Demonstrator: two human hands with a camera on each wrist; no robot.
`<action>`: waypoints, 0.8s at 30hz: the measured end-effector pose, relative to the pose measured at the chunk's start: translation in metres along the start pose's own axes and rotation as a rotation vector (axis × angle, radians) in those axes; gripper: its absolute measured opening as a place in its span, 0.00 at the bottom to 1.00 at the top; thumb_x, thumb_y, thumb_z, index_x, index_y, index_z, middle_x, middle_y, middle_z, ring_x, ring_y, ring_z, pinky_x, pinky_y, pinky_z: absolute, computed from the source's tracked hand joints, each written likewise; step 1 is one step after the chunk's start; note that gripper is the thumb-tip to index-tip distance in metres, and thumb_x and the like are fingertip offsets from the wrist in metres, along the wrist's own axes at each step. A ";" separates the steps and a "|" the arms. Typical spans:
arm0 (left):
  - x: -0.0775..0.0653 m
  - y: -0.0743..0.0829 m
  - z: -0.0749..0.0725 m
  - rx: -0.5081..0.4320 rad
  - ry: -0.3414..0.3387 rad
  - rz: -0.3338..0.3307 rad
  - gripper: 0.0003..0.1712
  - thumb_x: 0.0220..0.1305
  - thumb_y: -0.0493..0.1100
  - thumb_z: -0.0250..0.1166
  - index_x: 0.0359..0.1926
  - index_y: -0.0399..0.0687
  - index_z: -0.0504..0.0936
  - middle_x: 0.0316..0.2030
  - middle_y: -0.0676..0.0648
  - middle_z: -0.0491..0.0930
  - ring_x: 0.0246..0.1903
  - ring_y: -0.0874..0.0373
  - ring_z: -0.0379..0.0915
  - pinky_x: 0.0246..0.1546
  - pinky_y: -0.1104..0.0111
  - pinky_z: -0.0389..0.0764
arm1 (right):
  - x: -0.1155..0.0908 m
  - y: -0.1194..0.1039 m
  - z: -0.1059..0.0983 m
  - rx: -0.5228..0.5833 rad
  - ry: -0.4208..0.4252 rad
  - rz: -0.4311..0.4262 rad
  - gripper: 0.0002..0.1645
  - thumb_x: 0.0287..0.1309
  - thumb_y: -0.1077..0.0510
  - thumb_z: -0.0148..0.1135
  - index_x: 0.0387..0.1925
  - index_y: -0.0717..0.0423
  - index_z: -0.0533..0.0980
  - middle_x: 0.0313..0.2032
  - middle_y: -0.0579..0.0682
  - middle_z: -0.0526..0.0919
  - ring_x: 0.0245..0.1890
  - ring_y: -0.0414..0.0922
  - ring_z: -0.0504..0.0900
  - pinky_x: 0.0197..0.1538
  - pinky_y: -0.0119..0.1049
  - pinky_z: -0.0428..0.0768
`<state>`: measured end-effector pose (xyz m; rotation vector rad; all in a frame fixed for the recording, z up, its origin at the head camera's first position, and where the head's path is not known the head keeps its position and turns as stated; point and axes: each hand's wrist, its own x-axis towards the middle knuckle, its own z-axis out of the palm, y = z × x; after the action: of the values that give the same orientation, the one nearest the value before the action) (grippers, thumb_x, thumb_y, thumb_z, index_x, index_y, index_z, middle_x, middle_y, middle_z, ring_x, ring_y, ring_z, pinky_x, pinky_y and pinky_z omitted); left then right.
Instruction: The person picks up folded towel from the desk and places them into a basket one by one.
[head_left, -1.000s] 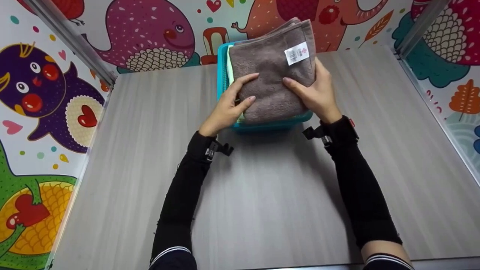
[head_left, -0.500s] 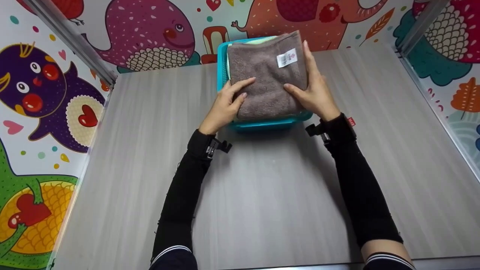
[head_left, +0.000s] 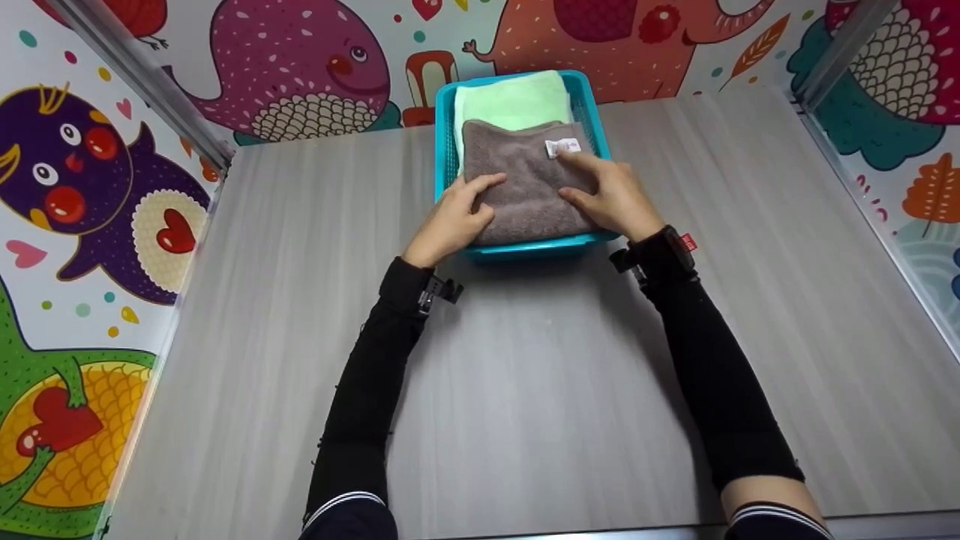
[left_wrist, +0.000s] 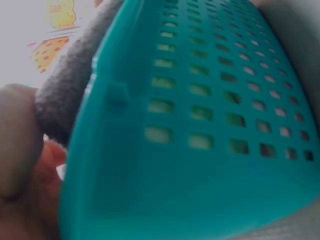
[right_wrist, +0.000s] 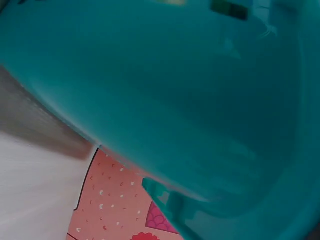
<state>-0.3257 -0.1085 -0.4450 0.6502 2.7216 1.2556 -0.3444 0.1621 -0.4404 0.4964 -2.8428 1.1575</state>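
Observation:
A folded brown towel (head_left: 525, 195) with a white label lies in a teal plastic basket (head_left: 596, 127), over the front part of a light green towel (head_left: 517, 97). My left hand (head_left: 450, 217) holds the brown towel's left side, its thumb and index finger showing on top. In the left wrist view, the thumb (left_wrist: 17, 140) sits beside the towel's grey-looking rolled edge, just past the basket rim. On the other side, my right hand (head_left: 619, 199) rests on the brown towel with thumb and index finger extended, the index fingertip at the label. Basket wall fills most of the right wrist view, hiding that hand.
The basket stands on a grey wood-grain table (head_left: 510, 375), close to the back wall (head_left: 300, 67) with its cartoon animals. A printed side panel (head_left: 90, 225) borders the table at left, and another (head_left: 915, 150) stands at right.
The brown towel has come down and toward me into the basket, uncovering the green towel behind it. My right hand has moved from the towel's right edge onto its top.

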 end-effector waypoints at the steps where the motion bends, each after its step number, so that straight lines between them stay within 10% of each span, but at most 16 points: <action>1: 0.000 0.000 0.001 0.008 0.002 -0.009 0.31 0.74 0.35 0.51 0.75 0.50 0.71 0.40 0.45 0.66 0.37 0.54 0.57 0.42 0.64 0.60 | 0.001 0.001 0.001 0.000 -0.012 0.004 0.37 0.70 0.54 0.67 0.76 0.43 0.68 0.74 0.56 0.71 0.74 0.55 0.69 0.76 0.55 0.65; 7: 0.002 0.001 0.005 0.112 -0.006 -0.077 0.31 0.74 0.34 0.51 0.76 0.52 0.70 0.59 0.37 0.73 0.40 0.49 0.64 0.41 0.62 0.63 | 0.000 0.001 0.008 -0.070 -0.042 -0.013 0.34 0.70 0.55 0.67 0.74 0.47 0.71 0.71 0.56 0.75 0.72 0.55 0.72 0.73 0.56 0.69; 14: 0.011 0.004 0.013 0.279 -0.041 -0.087 0.35 0.74 0.34 0.51 0.80 0.53 0.63 0.76 0.29 0.59 0.72 0.34 0.63 0.64 0.51 0.68 | -0.002 0.002 0.006 -0.243 -0.044 -0.020 0.33 0.71 0.54 0.65 0.74 0.49 0.70 0.68 0.60 0.78 0.66 0.61 0.76 0.65 0.59 0.75; 17: 0.011 0.003 0.014 0.332 -0.055 -0.083 0.37 0.73 0.35 0.51 0.81 0.53 0.58 0.74 0.25 0.62 0.48 0.39 0.75 0.50 0.56 0.66 | -0.003 0.001 0.008 -0.293 -0.042 -0.012 0.33 0.71 0.53 0.65 0.74 0.50 0.71 0.66 0.61 0.79 0.64 0.61 0.77 0.63 0.59 0.76; 19: 0.009 0.002 0.015 0.387 -0.064 -0.105 0.38 0.73 0.36 0.51 0.82 0.53 0.56 0.64 0.27 0.73 0.33 0.47 0.64 0.43 0.60 0.60 | -0.003 0.000 0.011 -0.323 -0.058 -0.027 0.32 0.71 0.52 0.65 0.73 0.52 0.72 0.64 0.63 0.80 0.63 0.62 0.79 0.62 0.59 0.77; 24: 0.008 0.005 0.017 0.493 -0.066 -0.176 0.39 0.73 0.38 0.50 0.83 0.53 0.54 0.42 0.35 0.78 0.28 0.52 0.51 0.38 0.61 0.53 | 0.000 -0.003 0.015 -0.417 -0.093 -0.056 0.31 0.71 0.50 0.62 0.72 0.53 0.73 0.57 0.66 0.83 0.54 0.63 0.82 0.51 0.60 0.81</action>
<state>-0.3272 -0.0898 -0.4517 0.4561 2.9648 0.5145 -0.3417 0.1499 -0.4486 0.6070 -3.0029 0.5185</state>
